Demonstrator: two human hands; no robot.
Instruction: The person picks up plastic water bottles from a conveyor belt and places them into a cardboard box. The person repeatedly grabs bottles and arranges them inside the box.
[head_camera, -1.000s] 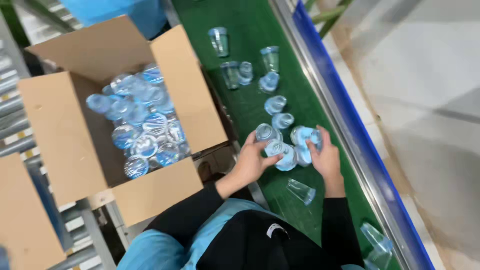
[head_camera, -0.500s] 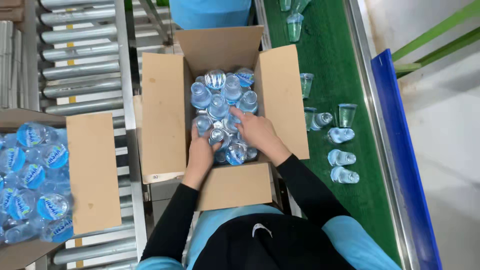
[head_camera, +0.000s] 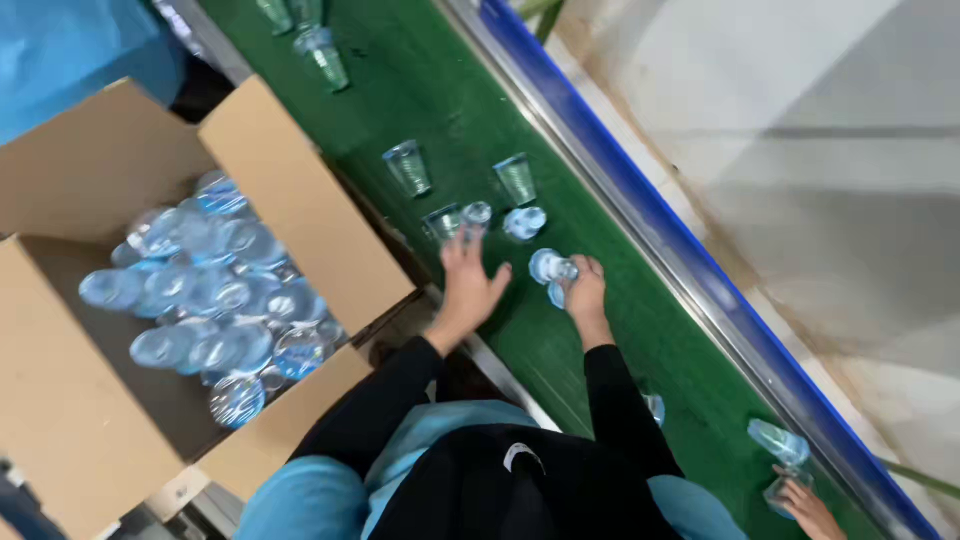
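Head view, looking down over my own arms at the belt (head_camera: 420, 90), green, running up and away to the left. Clear plastic cups are scattered on it ahead of me; some stand upright, like the cup (head_camera: 516, 180) near the blue rail (head_camera: 640, 200), others lie tipped on their sides. My right hand (head_camera: 585, 290) is closed around two or three tipped cups (head_camera: 550, 268), fingers curled over them, cups pinned against the belt or just lifted; I cannot tell which. My left hand (head_camera: 468, 275) is spread wide, fingers fanned and holding nothing, the fingertips (head_camera: 462, 238) just at a small cup (head_camera: 443, 220) and its neighbour. Handling judgement: these look thin-walled, very light, slick and easily crushed or cracked, so a hard squeeze on the wall would likely buckle them. The rim or the base ring looks like the stiffer place to take hold, or several gathered together with a loose cupped hand. Tipped ones may roll on the belt. To my left sits an open box (head_camera: 290, 210), cardboard, partly filled with a heap of the same clear cups. At lower right another person's hand (head_camera: 800, 505) holds a cup near the rail. Blue cloth shows at upper left.
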